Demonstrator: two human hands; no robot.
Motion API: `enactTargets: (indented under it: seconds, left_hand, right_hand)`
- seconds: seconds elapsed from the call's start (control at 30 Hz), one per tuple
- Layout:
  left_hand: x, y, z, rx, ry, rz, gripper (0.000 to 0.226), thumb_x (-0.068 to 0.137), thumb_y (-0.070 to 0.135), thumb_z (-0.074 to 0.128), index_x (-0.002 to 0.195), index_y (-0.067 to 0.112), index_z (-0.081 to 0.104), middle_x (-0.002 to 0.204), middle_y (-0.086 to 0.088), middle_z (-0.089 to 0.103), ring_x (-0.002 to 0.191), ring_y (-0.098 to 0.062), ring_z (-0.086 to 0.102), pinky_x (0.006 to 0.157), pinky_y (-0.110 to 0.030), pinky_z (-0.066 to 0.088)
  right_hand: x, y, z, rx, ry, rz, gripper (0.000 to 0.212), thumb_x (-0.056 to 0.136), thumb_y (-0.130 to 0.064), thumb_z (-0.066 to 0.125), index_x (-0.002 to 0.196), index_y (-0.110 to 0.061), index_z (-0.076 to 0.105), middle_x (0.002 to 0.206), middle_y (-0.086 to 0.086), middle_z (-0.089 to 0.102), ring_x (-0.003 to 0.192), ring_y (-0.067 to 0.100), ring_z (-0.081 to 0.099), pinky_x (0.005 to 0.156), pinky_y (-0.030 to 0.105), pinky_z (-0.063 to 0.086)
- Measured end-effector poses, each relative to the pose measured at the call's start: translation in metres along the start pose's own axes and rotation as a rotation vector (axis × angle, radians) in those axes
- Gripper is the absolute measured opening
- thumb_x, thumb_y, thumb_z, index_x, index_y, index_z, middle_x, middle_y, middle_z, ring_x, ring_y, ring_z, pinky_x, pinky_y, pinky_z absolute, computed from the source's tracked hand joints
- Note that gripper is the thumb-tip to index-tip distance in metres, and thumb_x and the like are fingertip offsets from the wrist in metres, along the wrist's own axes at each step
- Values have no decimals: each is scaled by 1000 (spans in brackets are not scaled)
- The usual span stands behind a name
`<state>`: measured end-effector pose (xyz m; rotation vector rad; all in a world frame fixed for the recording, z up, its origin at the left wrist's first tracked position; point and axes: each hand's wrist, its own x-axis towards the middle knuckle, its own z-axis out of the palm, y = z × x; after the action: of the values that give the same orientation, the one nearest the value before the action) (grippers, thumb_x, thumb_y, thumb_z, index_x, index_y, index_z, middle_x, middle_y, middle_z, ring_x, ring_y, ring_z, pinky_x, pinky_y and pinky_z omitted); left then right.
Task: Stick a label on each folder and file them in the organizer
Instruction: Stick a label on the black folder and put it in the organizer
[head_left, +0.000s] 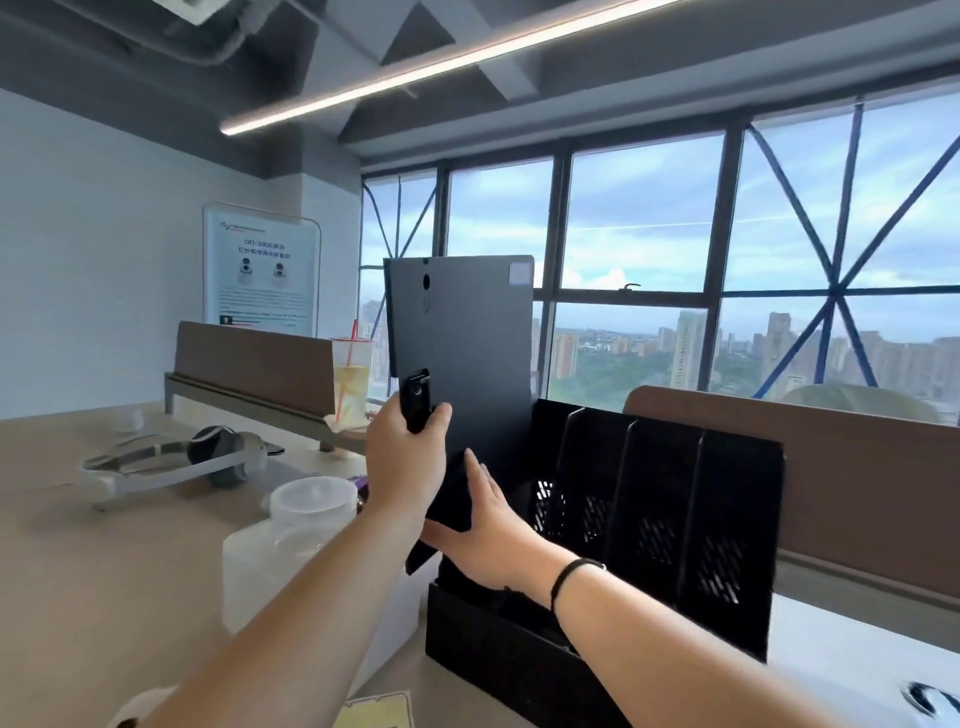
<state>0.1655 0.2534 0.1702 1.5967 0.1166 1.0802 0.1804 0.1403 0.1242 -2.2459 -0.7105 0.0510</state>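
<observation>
Both forearms reach in from the near edge of the worktop (104, 519), the right one wearing a dark band at the wrist. Largest of what stands on the worktop is the black organizer (675, 519), a row of upright mesh-walled slots running from the near middle back toward the right, close against a brown divider panel (831, 467). Above its leftmost slot the dark folder (467, 338) is held upright, tilted slightly left, its lower edge down at the slot mouth and its top edge high against the window; a small pale label (521, 272) sits at its upper right corner. Left hand (400, 457) grips the folder's left edge with fingers curled round the black clip there. Right hand (483, 530) lies with straight fingers against the folder's lower part, thumb spread beneath. Just left of the organizer stands a translucent white container (291, 545) with a round lid. Farther left lies a white headset (171, 462), with bare worktop around it. A plastic cup (353, 379) with a red straw stands at the far edge.
</observation>
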Motion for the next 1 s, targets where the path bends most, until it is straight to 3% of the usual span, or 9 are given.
enactTargets:
  seconds: [0.2, 0.33, 0.43, 0.53, 0.63, 0.73, 0.8, 0.87, 1.0]
  left_hand:
    - [5, -29, 22, 19, 51, -18, 11, 90, 24, 68, 87, 20, 58, 81, 4, 62, 81, -20, 59, 74, -29, 40]
    - [-1, -49, 39, 59, 80, -9, 17, 93, 29, 64, 106, 20, 56, 102, -2, 65, 97, -22, 60, 82, -32, 44]
    - [2, -49, 48, 49, 68, -8, 20, 96, 27, 60, 110, 16, 53, 105, -6, 65, 99, -25, 61, 84, -32, 45]
    - [5, -41, 56, -8, 56, -29, 21, 97, 25, 59, 111, 12, 50, 109, -9, 65, 101, -27, 61, 89, -35, 48]
    - [3, -37, 62, -51, 52, -41, 21, 98, 22, 59, 109, 19, 41, 108, -4, 63, 96, -23, 61, 83, -27, 45]
    - [0, -41, 67, -87, 65, -123, 30, 97, 19, 61, 113, 15, 35, 105, -4, 59, 90, -22, 60, 77, -22, 41]
    - [-3, -47, 65, -93, 70, -220, 38, 96, 19, 63, 120, 9, 36, 105, -5, 58, 89, -24, 60, 77, -25, 42]
    - [-7, -56, 63, -69, 58, -263, 46, 95, 21, 64, 128, 6, 36, 110, -8, 60, 93, -25, 61, 79, -28, 43]
    - [-11, -67, 53, 44, -18, -236, 50, 95, 21, 63, 134, 6, 34, 120, -9, 58, 104, -26, 58, 86, -31, 42]
  right_hand:
    - [17, 24, 15, -72, 83, 2, 110, 85, -61, 63, 157, -31, -14, 168, -4, -13, 154, 15, 6, 117, 31, 23]
    - [23, 38, 29, -96, 123, -11, 107, 88, -50, 61, 157, -26, -18, 167, -1, -13, 155, 16, 2, 116, 31, 29]
    - [25, 43, 35, -109, 180, -19, 104, 90, -42, 59, 156, -26, -19, 168, -1, -11, 155, 15, 1, 111, 29, 36]
    - [31, 45, 34, -148, 236, -17, 100, 92, -40, 57, 156, -27, -18, 168, -1, -9, 153, 16, 12, 104, 29, 42]
    - [36, 50, 30, -182, 247, -17, 94, 93, -40, 53, 157, -28, -15, 168, -1, -6, 152, 22, 20, 105, 34, 43]
    - [36, 59, 33, -261, 217, 5, 90, 94, -42, 48, 157, -28, -15, 169, -4, -3, 155, 21, 8, 119, 47, 29]
    - [33, 63, 40, -315, 177, 62, 89, 95, -47, 44, 156, -28, -18, 169, -1, 0, 154, 20, 11, 121, 51, 19]
    - [28, 63, 48, -338, 164, 110, 88, 96, -50, 41, 155, -28, -21, 168, 4, 8, 150, 22, 27, 120, 52, 19]
    - [18, 59, 56, -385, 167, 132, 85, 99, -51, 35, 154, -22, -24, 143, 7, 54, 127, 22, 55, 119, 50, 22]
